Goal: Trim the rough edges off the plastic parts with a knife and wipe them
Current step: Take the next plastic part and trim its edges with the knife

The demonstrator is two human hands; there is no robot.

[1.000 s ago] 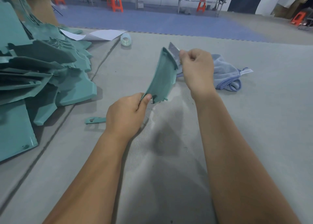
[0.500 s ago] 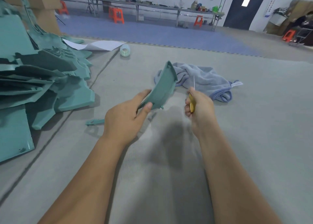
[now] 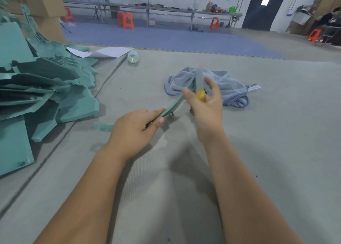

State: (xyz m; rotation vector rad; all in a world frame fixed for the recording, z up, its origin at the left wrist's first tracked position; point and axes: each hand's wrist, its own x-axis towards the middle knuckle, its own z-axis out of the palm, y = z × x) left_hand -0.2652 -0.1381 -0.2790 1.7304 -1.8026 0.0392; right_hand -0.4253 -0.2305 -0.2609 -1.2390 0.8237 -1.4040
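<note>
On a grey padded work mat (image 3: 276,133), you are holding a teal plastic part (image 3: 173,105) edge-on in your left hand (image 3: 134,127), thumb and fingers pinching its near end while its far end is pointing toward the blue cloth (image 3: 221,85). Your right hand (image 3: 206,103) is gripping the yellow-handled knife (image 3: 200,94), blade blurred and pointing up and away, thumb and forefinger spreading loosely while the lower fingers are curling round the handle. You appear to be in the trimming step, with wiping still to come; the next move seems to call for laying the blade along the part's rim at a shallow angle, keeping your holding fingers well out of its path. Beside you on the left, a pile of teal parts (image 3: 46,88) is waiting, near a sheet of paper (image 3: 107,51) and a tape roll (image 3: 133,57). Beyond the mat, blue flooring (image 3: 166,38), long benches (image 3: 166,9) and orange stools (image 3: 127,20) are filling the workshop.
</note>
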